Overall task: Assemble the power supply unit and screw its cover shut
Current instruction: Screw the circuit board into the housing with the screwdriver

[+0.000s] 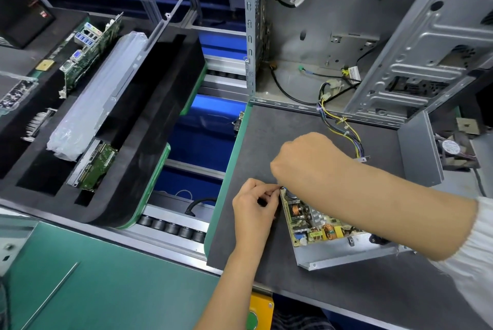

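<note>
— Now, hands?
— Left hand (254,205) pinching something small, too tiny to identify, at the corner of the green power supply circuit board (309,219) lying in its open grey sheet-metal tray (344,256) on the dark grey mat (280,137). Right hand (306,161) curling closed above that corner; contents hidden.
— Surroundings?
— Right forearm crossing over, covering much of the board. Multicoloured wire bundle (346,129) trailing toward the open silver computer case (373,36). Black foam parts tray (93,116) sitting left.
</note>
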{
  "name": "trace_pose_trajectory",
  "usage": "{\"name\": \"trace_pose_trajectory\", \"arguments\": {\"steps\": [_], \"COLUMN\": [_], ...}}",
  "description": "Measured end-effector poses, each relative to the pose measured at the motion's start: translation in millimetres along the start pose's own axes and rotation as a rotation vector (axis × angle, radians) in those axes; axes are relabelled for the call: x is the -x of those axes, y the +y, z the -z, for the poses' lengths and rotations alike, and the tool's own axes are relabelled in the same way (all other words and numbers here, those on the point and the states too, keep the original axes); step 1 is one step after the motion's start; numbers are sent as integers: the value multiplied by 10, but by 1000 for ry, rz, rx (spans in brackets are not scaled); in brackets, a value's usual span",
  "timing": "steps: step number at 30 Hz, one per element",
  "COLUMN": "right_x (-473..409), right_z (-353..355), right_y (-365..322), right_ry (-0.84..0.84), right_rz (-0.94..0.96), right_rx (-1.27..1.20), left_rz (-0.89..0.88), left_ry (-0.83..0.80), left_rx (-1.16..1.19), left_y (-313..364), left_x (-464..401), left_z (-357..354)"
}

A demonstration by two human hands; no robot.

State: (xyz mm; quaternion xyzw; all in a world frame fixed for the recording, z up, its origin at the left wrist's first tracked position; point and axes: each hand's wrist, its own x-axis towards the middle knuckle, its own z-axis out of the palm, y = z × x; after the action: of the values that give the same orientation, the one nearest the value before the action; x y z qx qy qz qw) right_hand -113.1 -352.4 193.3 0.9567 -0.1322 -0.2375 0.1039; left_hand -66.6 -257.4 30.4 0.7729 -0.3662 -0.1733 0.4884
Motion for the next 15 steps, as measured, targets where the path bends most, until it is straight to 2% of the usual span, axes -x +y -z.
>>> {"name": "trace_pose_trajectory", "arguments": {"steps": [5, 9, 15], "right_x": [111, 68, 189], "right_z": [-9, -1, -106], "right_y": [45, 38, 25], "right_ry": [31, 83, -4], "right_rz": [-29, -40, -123], "right_rx": [-53, 70, -16], "left_rz": [-24, -8, 85], "left_ry": [-23, -18, -45], "left_rx": [8, 24, 99], "left_y": [12, -2, -22], "left_x": [4, 10, 3], "left_z": [1, -9, -57]}}
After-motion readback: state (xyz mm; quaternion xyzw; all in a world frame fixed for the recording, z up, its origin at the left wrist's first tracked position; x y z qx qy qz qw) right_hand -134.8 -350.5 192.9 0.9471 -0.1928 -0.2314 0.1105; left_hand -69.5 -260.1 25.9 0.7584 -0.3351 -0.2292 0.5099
